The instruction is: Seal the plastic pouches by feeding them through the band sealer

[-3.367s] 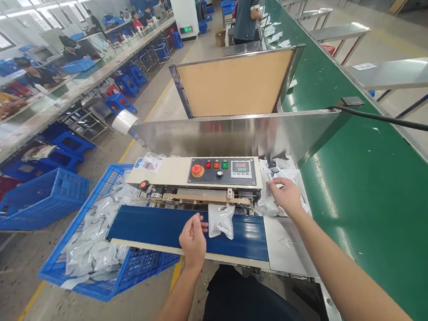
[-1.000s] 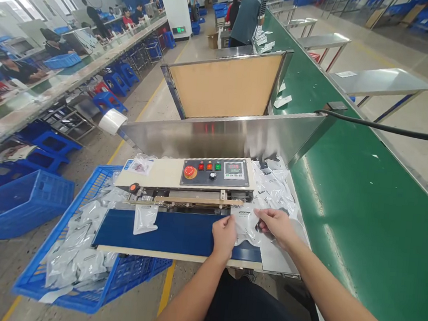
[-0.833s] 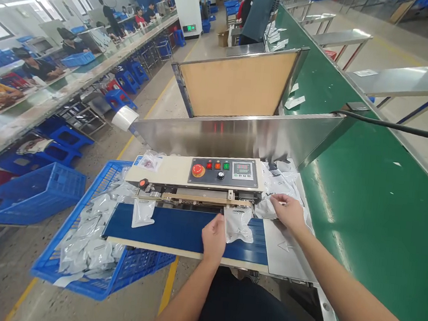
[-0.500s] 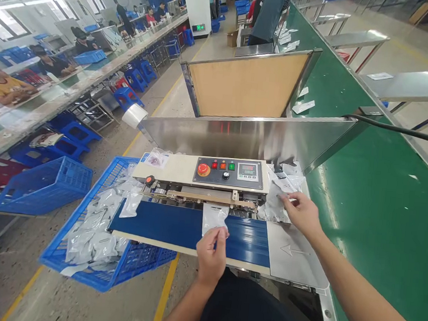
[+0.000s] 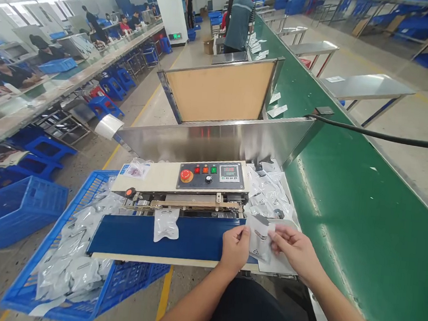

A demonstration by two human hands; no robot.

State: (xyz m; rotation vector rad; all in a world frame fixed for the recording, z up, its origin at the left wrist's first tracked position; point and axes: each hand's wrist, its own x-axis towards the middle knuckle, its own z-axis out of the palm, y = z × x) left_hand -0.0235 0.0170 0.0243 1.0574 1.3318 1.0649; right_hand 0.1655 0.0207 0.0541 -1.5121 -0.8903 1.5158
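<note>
A band sealer machine with a control panel stands before me, above a blue conveyor belt. My left hand and my right hand both pinch one clear plastic pouch over the belt's right end. Another pouch rides the belt with its top under the sealing rail. A heap of unsealed pouches lies to the right of the machine, just beyond my right hand.
A blue crate of sealed pouches sits at the belt's left end, with another blue crate beside it. A green conveyor runs along the right, crossed by a black cable. A steel panel rises behind the machine. People work at distant benches.
The earlier pouch travelled left along the belt. My right hand took a fresh pouch from the heap and my left hand came over to grip it too, at the belt's right end.
</note>
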